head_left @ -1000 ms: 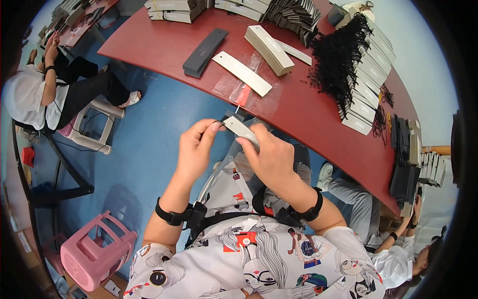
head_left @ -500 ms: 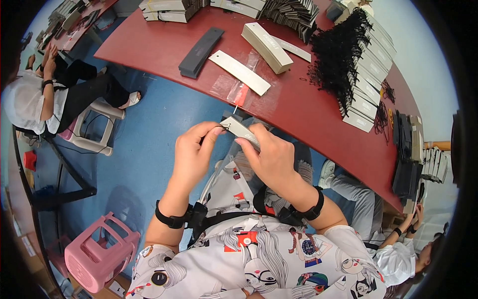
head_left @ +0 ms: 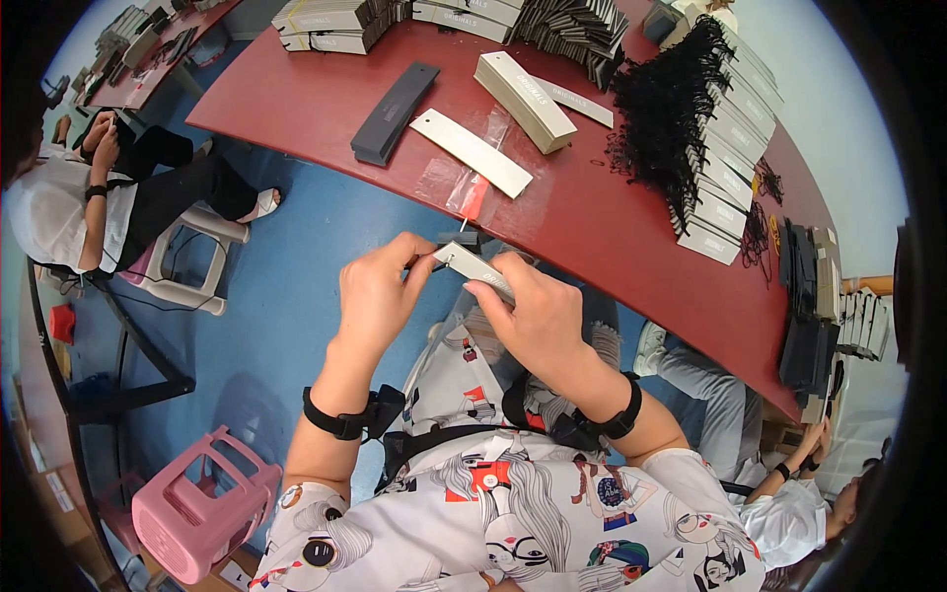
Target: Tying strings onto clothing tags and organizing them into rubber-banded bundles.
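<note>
Near the table edge, my right hand (head_left: 541, 304) is closed round a long white tag (head_left: 462, 260), thumb on its printed face. My left hand (head_left: 383, 291) pinches at the tag's holed end, where a thin black cord (head_left: 448, 262) shows at the hole; the fingertips hide most of the cord. On the table ahead lie a single white tag (head_left: 473, 152), a stack of white tags (head_left: 523, 99) and a stack of dark grey tags (head_left: 395, 113). A red-and-white strip (head_left: 473, 199) is stuck at the table edge under clear tape.
The red table (head_left: 326, 109) also bears a row of white tags (head_left: 725, 187) with a heap of black cords (head_left: 671, 109), and bundled tags (head_left: 330, 25) at the back. A pink stool (head_left: 202, 508) stands lower left. One person (head_left: 74, 217) sits left, another (head_left: 784, 518) right.
My left hand has shifted slightly left and up at the tag's end, and less cord shows between its fingers. My right hand keeps its hold on the tag.
</note>
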### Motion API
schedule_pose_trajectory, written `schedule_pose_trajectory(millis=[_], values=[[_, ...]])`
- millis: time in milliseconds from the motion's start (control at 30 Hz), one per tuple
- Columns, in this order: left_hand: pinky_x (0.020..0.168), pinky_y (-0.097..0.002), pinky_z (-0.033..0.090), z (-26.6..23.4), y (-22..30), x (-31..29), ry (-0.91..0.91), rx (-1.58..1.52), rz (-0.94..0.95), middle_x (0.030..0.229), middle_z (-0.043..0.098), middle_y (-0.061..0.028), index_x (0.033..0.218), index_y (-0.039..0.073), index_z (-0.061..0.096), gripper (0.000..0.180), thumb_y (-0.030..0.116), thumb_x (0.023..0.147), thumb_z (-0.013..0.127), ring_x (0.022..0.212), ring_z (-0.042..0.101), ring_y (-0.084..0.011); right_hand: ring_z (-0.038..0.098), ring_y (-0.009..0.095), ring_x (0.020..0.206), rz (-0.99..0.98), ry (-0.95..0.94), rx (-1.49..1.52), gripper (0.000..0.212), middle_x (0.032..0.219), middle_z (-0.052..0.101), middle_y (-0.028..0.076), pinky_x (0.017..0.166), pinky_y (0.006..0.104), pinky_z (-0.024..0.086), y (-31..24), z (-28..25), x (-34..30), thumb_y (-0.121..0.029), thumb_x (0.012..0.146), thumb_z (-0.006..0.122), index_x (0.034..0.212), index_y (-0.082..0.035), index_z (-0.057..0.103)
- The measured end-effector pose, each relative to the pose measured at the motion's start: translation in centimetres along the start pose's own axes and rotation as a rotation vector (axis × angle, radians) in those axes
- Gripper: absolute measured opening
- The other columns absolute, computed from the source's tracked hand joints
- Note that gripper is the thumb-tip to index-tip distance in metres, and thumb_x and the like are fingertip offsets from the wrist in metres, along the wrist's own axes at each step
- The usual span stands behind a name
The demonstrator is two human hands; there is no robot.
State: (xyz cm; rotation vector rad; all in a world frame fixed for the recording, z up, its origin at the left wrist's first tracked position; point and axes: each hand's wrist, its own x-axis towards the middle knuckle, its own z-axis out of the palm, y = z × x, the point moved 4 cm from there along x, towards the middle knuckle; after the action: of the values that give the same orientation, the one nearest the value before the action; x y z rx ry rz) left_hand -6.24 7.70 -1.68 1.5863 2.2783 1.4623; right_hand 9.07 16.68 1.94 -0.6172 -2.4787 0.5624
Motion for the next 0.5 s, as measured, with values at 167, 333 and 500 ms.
schedule_pose_trajectory(millis=[167,333,500], values=[[0.059,-0.0387,0.049,-1.7,1.9,1.1,-0.157,0.259,0.045,0.078,0.066,-0.0115,0.089,0.006,0.062,0.010,0.009,0.084,0.071,0.070,0.066,-0.0307,0.064,0.030,0.057,-0.004,0.008,-0.019,0.025,0.067,0.063,0.011,0.049,0.0376,0.048,0.2,-0.1,0.1,-0.028,0.088,0.070,0.091,-0.006,0.058],[0.061,-0.0372,0.048,-2.1,1.2,1.8,-0.261,0.106,0.088,0.082,0.064,-0.0112,0.091,0.003,0.062,0.009,0.006,0.085,0.069,0.072,0.064,-0.0308,0.064,0.030,0.057,0.004,0.003,-0.006,0.026,0.068,0.063,0.011,0.049,0.0381,0.048,0.5,0.0,0.1,-0.030,0.088,0.070,0.090,-0.007,0.059],[0.058,-0.0297,0.045,-1.5,0.0,1.7,-0.251,-0.203,0.041,0.084,0.062,-0.0106,0.094,0.001,0.065,0.010,0.004,0.086,0.069,0.065,0.056,-0.0219,0.065,0.031,0.059,0.056,-0.061,0.017,0.028,0.070,0.065,0.012,0.050,0.0389,0.048,0.5,-0.1,0.1,-0.032,0.088,0.071,0.090,-0.007,0.060]])
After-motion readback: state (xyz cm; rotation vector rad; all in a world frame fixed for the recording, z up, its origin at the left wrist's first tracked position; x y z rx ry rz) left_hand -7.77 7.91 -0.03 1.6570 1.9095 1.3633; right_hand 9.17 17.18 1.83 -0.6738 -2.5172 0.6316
